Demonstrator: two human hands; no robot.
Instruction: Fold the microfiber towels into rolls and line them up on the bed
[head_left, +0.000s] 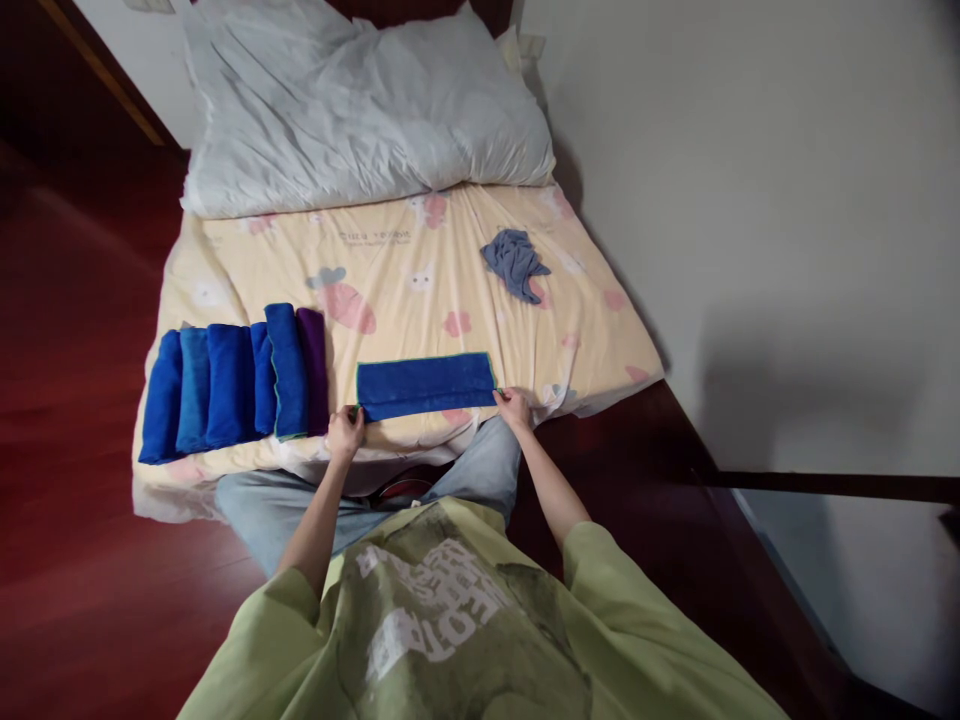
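Note:
A blue towel (426, 384) with green edging lies folded into a long strip near the front of the bed. My left hand (346, 432) pinches its near left corner, while my right hand (514, 408) grips the near right end. Left of it, several rolled or folded towels (229, 385) in shades of blue stand side by side. The one closest to my left hand is a purple towel (312, 365), partly covered by its blue neighbour.
A crumpled grey-blue cloth (514, 262) lies farther back on the patterned bed sheet (420, 310). A large white pillow (360, 110) fills the head of the bed. The wall (750, 200) runs along the right, and dark red floor (67, 380) shows at the left.

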